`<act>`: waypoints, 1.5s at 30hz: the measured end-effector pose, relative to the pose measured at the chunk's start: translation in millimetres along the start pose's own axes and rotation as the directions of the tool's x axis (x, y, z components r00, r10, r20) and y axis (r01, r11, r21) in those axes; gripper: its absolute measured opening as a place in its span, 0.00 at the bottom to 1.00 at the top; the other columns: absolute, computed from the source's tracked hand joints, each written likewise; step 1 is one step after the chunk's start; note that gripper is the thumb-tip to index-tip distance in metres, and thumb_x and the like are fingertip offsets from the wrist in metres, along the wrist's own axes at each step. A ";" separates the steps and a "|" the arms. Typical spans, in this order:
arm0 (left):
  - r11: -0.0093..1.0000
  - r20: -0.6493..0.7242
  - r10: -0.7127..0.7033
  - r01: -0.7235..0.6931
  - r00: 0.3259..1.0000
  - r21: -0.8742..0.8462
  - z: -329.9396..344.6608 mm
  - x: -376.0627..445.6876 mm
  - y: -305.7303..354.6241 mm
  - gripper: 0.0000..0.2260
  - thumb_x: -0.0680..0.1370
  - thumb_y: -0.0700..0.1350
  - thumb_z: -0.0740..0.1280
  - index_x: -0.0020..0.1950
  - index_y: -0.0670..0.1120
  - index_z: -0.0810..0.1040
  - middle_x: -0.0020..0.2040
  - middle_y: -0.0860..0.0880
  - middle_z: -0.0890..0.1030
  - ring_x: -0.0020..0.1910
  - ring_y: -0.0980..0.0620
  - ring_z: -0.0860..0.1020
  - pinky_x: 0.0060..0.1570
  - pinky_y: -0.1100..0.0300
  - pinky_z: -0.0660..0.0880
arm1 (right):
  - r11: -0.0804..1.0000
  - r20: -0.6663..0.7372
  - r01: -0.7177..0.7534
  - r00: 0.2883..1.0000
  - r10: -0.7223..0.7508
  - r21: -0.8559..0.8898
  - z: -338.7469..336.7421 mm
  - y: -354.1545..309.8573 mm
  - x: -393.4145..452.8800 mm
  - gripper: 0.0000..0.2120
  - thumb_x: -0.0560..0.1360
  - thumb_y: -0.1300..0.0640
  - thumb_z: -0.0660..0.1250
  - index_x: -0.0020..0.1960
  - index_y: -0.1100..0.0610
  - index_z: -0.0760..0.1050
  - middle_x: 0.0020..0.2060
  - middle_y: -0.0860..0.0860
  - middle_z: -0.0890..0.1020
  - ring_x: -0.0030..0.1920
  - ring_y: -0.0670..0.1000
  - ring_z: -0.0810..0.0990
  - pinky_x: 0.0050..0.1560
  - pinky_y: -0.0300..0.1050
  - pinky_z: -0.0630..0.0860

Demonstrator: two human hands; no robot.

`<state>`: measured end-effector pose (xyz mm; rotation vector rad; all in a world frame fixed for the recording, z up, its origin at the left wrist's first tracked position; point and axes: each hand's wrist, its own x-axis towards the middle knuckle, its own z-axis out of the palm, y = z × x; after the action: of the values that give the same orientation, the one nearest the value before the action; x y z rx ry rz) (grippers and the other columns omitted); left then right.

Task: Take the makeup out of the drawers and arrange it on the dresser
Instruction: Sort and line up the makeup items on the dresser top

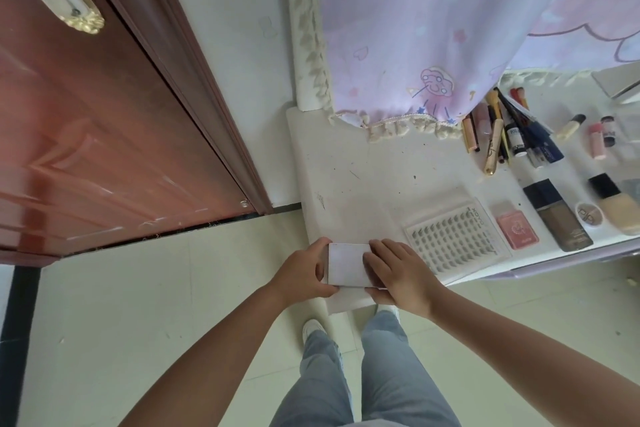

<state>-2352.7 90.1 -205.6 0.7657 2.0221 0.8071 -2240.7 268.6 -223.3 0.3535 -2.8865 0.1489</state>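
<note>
Nearest us, our left hand [304, 270] and right hand [398, 274] both grip a flat white case [346, 265], one at each short side, holding it level over the front edge of the tabletop [346, 184], probably to line it up with the row. Just beside it lies the lash tray [453, 239], then a pink compact [517, 230] and two foundation bottles [557, 215]. Farther back, pencils and tubes [509, 135] lie fanned out under the draped pink cloth [415, 28], grouped by kind.

Hidden and cut off at the dresser

The draped cloth [433, 28] covers the mirror; the right edge crops a foundation bottle [620, 208]; the pen labels [516, 139] are too small to read.
</note>
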 end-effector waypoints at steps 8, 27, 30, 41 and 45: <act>0.860 0.032 -0.017 0.031 0.999 -0.510 -12.5 -21.8 30.9 0.25 0.58 0.45 0.76 0.52 0.53 0.72 0.48 0.52 0.77 0.47 0.55 0.76 0.36 0.69 0.73 | 0.848 -0.033 -0.147 0.981 0.190 0.510 -42.8 -10.9 -0.8 0.22 0.77 0.40 0.51 0.51 0.58 0.69 0.35 0.58 0.80 0.38 0.49 0.72 0.45 0.36 0.67; 0.740 -0.110 0.071 -0.126 0.991 -0.661 -61.1 -39.0 68.8 0.20 0.59 0.33 0.67 0.48 0.47 0.72 0.43 0.51 0.78 0.35 0.65 0.80 0.35 0.72 0.75 | 0.841 0.028 -0.154 0.986 0.163 0.519 -106.5 -9.1 52.1 0.23 0.72 0.47 0.59 0.50 0.65 0.79 0.31 0.56 0.77 0.33 0.50 0.66 0.36 0.37 0.63; 0.741 -0.117 0.068 -0.129 0.991 -0.659 -64.1 -37.8 71.2 0.19 0.59 0.33 0.67 0.47 0.47 0.72 0.42 0.51 0.78 0.35 0.65 0.79 0.35 0.72 0.75 | 0.830 0.058 -0.181 0.983 0.177 0.527 -111.5 -9.0 55.3 0.22 0.71 0.49 0.60 0.50 0.66 0.79 0.31 0.56 0.78 0.35 0.50 0.67 0.37 0.32 0.61; 0.706 -0.124 0.024 -0.105 0.992 -0.700 -71.1 -32.0 95.7 0.25 0.51 0.46 0.71 0.47 0.45 0.74 0.40 0.52 0.81 0.34 0.61 0.81 0.39 0.68 0.79 | 0.625 0.284 -0.434 0.900 0.331 0.649 -145.8 -7.0 63.2 0.18 0.72 0.48 0.66 0.54 0.61 0.78 0.45 0.58 0.81 0.46 0.53 0.77 0.43 0.39 0.71; 0.724 -0.145 0.038 -0.127 0.989 -0.678 -69.3 -33.5 98.6 0.21 0.54 0.39 0.72 0.46 0.44 0.75 0.34 0.55 0.83 0.34 0.62 0.81 0.36 0.71 0.76 | 0.794 0.281 -0.315 0.941 0.190 0.519 -154.7 -7.9 62.3 0.33 0.68 0.37 0.48 0.54 0.61 0.76 0.40 0.56 0.79 0.39 0.52 0.75 0.40 0.44 0.70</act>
<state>-2372.4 107.0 -83.2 0.3707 1.5897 1.5709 -2264.6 266.7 -58.1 0.0650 -3.0327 1.0862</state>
